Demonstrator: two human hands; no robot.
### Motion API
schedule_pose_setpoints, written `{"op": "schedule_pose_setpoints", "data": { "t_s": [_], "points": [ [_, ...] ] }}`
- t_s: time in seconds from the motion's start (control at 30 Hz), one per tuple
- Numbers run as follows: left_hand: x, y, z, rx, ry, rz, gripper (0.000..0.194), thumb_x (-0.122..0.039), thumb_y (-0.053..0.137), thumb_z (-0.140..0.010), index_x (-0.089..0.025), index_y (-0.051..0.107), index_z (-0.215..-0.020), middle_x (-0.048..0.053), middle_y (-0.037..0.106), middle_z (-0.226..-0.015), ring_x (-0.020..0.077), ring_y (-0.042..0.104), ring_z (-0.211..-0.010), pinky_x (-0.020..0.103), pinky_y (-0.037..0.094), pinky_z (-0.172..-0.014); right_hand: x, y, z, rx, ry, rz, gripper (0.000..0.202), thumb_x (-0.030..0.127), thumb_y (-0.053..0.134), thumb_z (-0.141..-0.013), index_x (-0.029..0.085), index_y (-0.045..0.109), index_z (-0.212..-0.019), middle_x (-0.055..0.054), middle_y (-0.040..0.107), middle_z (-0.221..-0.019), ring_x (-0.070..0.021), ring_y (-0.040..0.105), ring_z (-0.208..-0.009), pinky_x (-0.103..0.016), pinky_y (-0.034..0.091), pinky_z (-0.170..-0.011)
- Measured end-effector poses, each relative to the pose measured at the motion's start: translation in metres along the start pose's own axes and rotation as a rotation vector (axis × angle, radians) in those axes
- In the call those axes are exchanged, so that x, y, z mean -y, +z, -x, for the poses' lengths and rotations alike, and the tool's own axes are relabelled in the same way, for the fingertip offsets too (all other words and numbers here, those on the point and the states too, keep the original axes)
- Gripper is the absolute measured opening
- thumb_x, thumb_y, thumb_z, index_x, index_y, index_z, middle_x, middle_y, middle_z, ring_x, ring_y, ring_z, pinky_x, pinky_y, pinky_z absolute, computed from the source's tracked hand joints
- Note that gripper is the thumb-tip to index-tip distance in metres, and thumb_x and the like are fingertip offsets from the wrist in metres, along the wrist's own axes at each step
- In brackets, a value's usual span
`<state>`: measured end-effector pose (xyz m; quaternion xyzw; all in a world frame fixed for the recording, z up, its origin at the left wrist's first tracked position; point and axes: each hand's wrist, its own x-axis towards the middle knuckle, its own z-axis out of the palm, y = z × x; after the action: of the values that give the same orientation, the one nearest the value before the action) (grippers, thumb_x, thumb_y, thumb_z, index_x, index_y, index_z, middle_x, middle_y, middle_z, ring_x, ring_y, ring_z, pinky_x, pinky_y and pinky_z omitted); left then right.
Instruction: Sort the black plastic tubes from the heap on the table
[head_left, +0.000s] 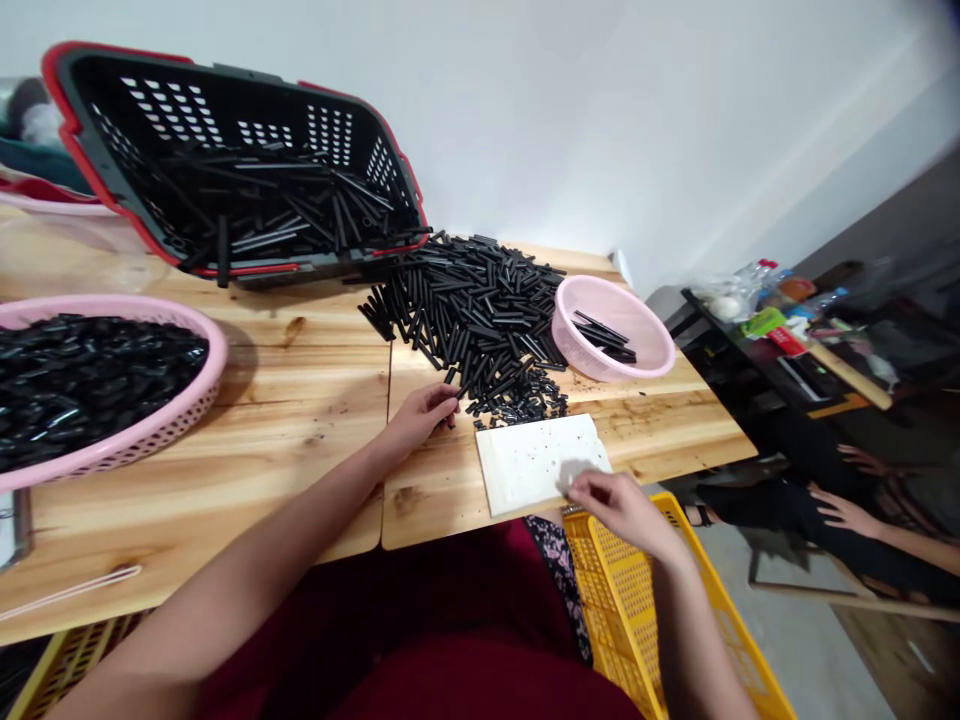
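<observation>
Place: this looked like a small, makeshift workshop for handwork in bulk.
Work table: a plain wooden surface [300,415] stood against a bare pale wall [540,130].
Loose stock: many short black tubes [480,310] lay heaped at its far middle.
Containers: a large black basket [225,92] at far left held longer tubes, and pink baskets [216,350] [664,350] held more black pieces.
Below: a yellow plastic crate [622,600] stood near the table's edge.
Right side: a dark stand [787,375] bore bottles and packets, and another person's hand [847,512] showed nearby.
</observation>
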<state>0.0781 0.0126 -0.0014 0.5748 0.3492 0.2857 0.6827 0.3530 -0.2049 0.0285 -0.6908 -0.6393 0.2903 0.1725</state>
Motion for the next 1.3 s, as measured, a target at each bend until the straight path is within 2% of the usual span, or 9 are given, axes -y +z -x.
{"op": "schedule_pose_setpoints", "data": {
  "t_s": [0.07,0.13,0.23,0.37,0.5,0.63,0.8,1.0,1.3],
  "points": [
    [0.001,0.000,0.000,0.010,0.005,-0.012,0.046,-0.049,0.062,-0.075,-0.013,0.054,-0.102,0.001,0.056,-0.080,0.0015,0.051,-0.061,0.012,0.039,-0.053,0.017,0.004,-0.035,-0.236,-0.017,0.052,0.029,0.040,0.053,-0.089,0.015,0.067,-0.084,-0.004,0.063,-0.078,-0.0115,0.054,-0.067,-0.021,0.038,-0.062],
    [0.002,0.000,0.001,0.009,0.011,-0.010,0.046,-0.049,0.062,-0.075,-0.013,0.054,-0.103,0.000,0.056,-0.080,0.0016,0.051,-0.061,0.012,0.039,-0.052,0.031,0.009,-0.073,-0.357,-0.061,0.138,0.021,0.033,0.055,-0.087,0.016,0.068,-0.089,-0.004,0.064,-0.085,-0.0125,0.056,-0.076,-0.021,0.039,-0.070],
    [0.001,0.001,0.002,0.014,0.017,-0.007,0.044,-0.047,0.062,-0.076,-0.013,0.053,-0.103,0.000,0.055,-0.078,0.0013,0.050,-0.060,0.011,0.038,-0.053,0.042,0.016,-0.118,-0.362,0.006,0.262,0.017,0.032,0.061,-0.081,0.016,0.069,-0.083,-0.006,0.064,-0.084,-0.0130,0.055,-0.075,-0.021,0.035,-0.067],
    [0.000,0.002,0.004,0.026,0.036,-0.010,0.040,-0.046,0.060,-0.078,-0.013,0.053,-0.100,0.000,0.056,-0.078,0.0012,0.049,-0.059,0.012,0.037,-0.052,0.044,0.018,-0.149,-0.245,0.063,0.288,0.012,0.028,0.065,-0.076,0.017,0.069,-0.077,-0.004,0.063,-0.074,-0.0121,0.054,-0.067,-0.020,0.029,-0.060],
    [0.002,0.001,0.002,0.037,0.063,0.035,0.037,-0.044,0.060,-0.078,-0.011,0.052,-0.095,0.000,0.055,-0.075,0.0008,0.049,-0.058,0.012,0.036,-0.053,0.045,0.019,-0.158,-0.223,0.019,0.295,0.009,0.023,0.061,-0.077,0.017,0.067,-0.076,-0.003,0.063,-0.072,-0.0114,0.055,-0.066,-0.019,0.031,-0.061],
    [0.006,0.000,0.000,0.045,0.082,0.076,0.037,-0.042,0.062,-0.077,-0.010,0.053,-0.093,0.001,0.056,-0.076,0.0016,0.050,-0.059,0.014,0.040,-0.056,0.048,0.026,-0.161,-0.206,-0.072,0.262,0.015,0.019,0.059,-0.079,0.018,0.067,-0.091,-0.001,0.065,-0.078,-0.0106,0.057,-0.067,-0.018,0.035,-0.063],
    [0.006,0.001,0.001,0.042,0.080,0.076,0.038,-0.042,0.062,-0.077,-0.010,0.055,-0.096,0.001,0.057,-0.075,0.0017,0.051,-0.059,0.014,0.039,-0.057,0.052,0.038,-0.163,-0.286,-0.180,0.106,0.022,0.020,0.051,-0.085,0.018,0.068,-0.099,-0.005,0.065,-0.092,-0.0122,0.062,-0.078,-0.021,0.045,-0.072],
    [0.002,0.003,0.004,0.029,0.053,0.084,0.039,-0.038,0.062,-0.076,-0.008,0.055,-0.100,0.001,0.056,-0.076,0.0020,0.051,-0.061,0.016,0.040,-0.059,0.051,0.049,-0.170,-0.257,-0.072,-0.421,0.024,0.032,0.054,-0.081,0.013,0.060,-0.095,-0.005,0.063,-0.083,-0.0134,0.065,-0.068,-0.021,0.053,-0.061],
    [-0.002,0.004,0.006,0.039,0.045,0.106,0.040,-0.045,0.063,-0.077,-0.009,0.054,-0.092,-0.002,0.052,-0.066,-0.0002,0.043,-0.055,0.013,0.032,-0.052,0.066,0.048,-0.170,-0.300,0.012,-0.741,0.037,0.039,0.075,-0.063,0.011,0.059,-0.080,-0.005,0.062,-0.070,-0.0140,0.064,-0.064,-0.023,0.056,-0.059]
  ]
}}
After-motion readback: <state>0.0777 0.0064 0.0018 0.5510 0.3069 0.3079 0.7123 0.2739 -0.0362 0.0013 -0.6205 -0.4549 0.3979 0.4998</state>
